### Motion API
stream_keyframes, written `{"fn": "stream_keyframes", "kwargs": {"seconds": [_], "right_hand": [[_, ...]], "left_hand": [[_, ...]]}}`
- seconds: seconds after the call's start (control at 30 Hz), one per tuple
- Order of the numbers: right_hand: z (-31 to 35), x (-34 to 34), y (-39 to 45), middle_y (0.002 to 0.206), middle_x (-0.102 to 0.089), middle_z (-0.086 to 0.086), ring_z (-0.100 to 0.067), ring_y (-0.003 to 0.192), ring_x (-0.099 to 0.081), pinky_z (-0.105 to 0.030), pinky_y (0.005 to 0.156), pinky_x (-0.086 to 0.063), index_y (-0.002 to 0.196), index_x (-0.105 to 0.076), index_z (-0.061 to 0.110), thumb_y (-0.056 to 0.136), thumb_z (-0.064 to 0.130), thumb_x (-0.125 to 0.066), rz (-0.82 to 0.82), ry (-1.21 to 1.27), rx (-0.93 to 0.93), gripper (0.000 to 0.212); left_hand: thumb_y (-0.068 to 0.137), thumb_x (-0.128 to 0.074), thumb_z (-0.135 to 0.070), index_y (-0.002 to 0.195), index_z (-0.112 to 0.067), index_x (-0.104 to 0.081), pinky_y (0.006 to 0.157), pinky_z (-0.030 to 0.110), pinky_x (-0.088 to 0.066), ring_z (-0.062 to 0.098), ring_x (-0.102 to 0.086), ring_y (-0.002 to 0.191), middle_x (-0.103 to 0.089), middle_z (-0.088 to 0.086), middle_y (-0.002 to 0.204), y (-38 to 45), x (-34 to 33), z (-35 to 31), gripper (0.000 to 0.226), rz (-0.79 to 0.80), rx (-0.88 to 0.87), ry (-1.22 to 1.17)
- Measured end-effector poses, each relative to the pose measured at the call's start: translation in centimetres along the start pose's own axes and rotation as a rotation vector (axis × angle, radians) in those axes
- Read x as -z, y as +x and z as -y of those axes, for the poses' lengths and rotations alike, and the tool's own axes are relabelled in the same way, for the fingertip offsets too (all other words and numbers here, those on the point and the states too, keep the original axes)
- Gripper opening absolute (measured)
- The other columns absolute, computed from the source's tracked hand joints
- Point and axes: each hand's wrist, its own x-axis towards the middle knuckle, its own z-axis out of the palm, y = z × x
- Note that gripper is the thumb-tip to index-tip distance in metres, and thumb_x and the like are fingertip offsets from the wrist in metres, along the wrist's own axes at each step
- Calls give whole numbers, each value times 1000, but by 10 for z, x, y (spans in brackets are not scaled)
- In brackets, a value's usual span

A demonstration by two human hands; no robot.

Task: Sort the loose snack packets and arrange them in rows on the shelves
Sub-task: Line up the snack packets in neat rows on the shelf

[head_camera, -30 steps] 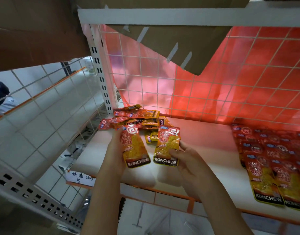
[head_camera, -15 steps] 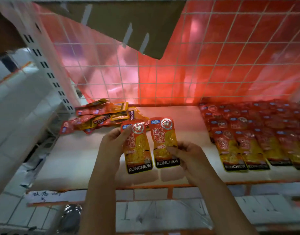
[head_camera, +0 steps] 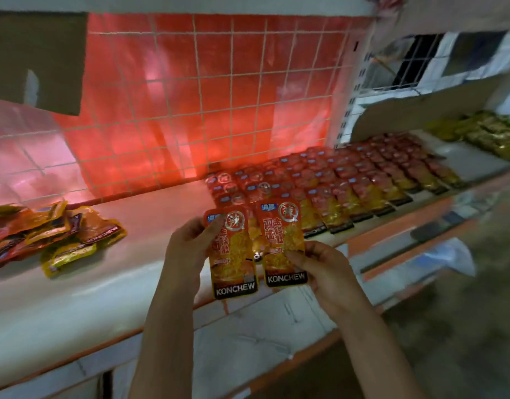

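Two packets, one pinched upright in left hand (head_camera: 187, 249), one in right hand (head_camera: 322, 269), face-up, likely for matching rows (head_camera: 348, 182).

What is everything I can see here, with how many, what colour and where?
Held orange-red foil snack packets: two, orange-red with black bottom bands, one in each hand above the shelf's front edge.
Arranged rows of red-orange packets: too many to count, right half of the shelf.
Loose heap of packets: several, red and yellow, left end of the shelf.
Yellow-green packets: many, far right shelf.
White shelf board: one.
White wire grid: one, behind, backed by red plastic sheet.
Brown cardboard: one piece, upper left.
Left hand: holds left packet.
Right hand: holds right packet.
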Motion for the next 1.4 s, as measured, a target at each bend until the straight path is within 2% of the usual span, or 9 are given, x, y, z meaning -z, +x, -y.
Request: {"fn": "stream_keyframes", "kwargs": {"seconds": [0.17, 0.33, 0.47, 0.6, 0.77, 0.93, 1.07, 1.23, 1.4], "right_hand": [[22, 88, -28, 84, -71, -13, -25, 80, -68, -34, 77, -56, 86, -65, 3, 79, -2, -65, -129, 18, 28, 8], [37, 181, -52, 84, -72, -13, -25, 79, -69, -37, 76, -55, 88, -64, 2, 75, 1, -68, -245, 40, 47, 14], [41, 248, -69, 79, -73, -9, -26, 78, -69, -35, 74, -51, 86, -65, 4, 73, 5, -69, -315, 99, 47, 14], [46, 302, -78, 90, -73, -13, -29, 85, -70, -43, 82, -52, 94, -64, 2, 62, 16, -72, -355, 139, 2, 35], [52, 360, -71, 92, -73, -16, -33, 86, -69, -43, 85, -52, 90, -66, 3, 61, 16, -73, -428, 152, 13, 32], [71, 424, -37, 92, -71, -21, -32, 82, -68, -46, 85, -52, 86, -66, 0, 62, 12, -71, -494, 203, 66, 27], [101, 477, 9, 81, -72, -16, -27, 70, -68, -36, 71, -55, 74, -66, 4, 62, 6, -68, -511, 252, 101, 13], [152, 541, 81, 75, -66, -14, -25, 64, -63, -34, 67, -48, 68, -57, 5, 66, -2, -68, -503, 249, 110, 14], [170, 583, 139, 69, -68, -9, -20, 60, -66, -26, 54, -52, 70, -58, 5, 79, -13, -58, -454, 267, 56, 20]], "left_hand": [[85, -66, -22, 84, -17, -68, 71, 34, -54, 21, -69, 77, -74, 3, 88, -26, -90, 10, 5, 101, 22, 13], [86, -66, -19, 71, -16, -65, 74, 41, -51, 21, -66, 70, -71, -6, 65, -55, -182, 30, 16, 173, 43, 33], [86, -66, -20, 74, -14, -67, 79, 41, -51, 21, -67, 74, -72, -3, 72, -75, -249, 41, 13, 249, 75, 46], [86, -66, -23, 81, -15, -68, 78, 37, -52, 19, -67, 77, -72, -4, 75, -84, -310, 47, 10, 329, 78, 93], [86, -65, -30, 92, -21, -69, 92, 47, -50, 23, -67, 93, -72, 1, 97, -78, -383, 61, 12, 429, 65, 150], [88, -62, -26, 88, -27, -66, 64, 25, -48, 9, -66, 81, -69, -8, 85, -56, -460, 73, 4, 508, 58, 112], [88, -62, -23, 86, -19, -68, 61, 19, -50, 7, -66, 74, -71, -9, 75, -17, -533, 72, 7, 538, 28, 94], [88, -64, -23, 76, -15, -67, 78, 37, -50, 16, -63, 75, -68, -4, 70, 36, -614, 55, 15, 524, -7, 124], [82, -70, -32, 75, -20, -72, 90, 51, -52, 30, -67, 90, -72, 12, 92, 80, -653, 57, 14, 467, 23, 218]]}}
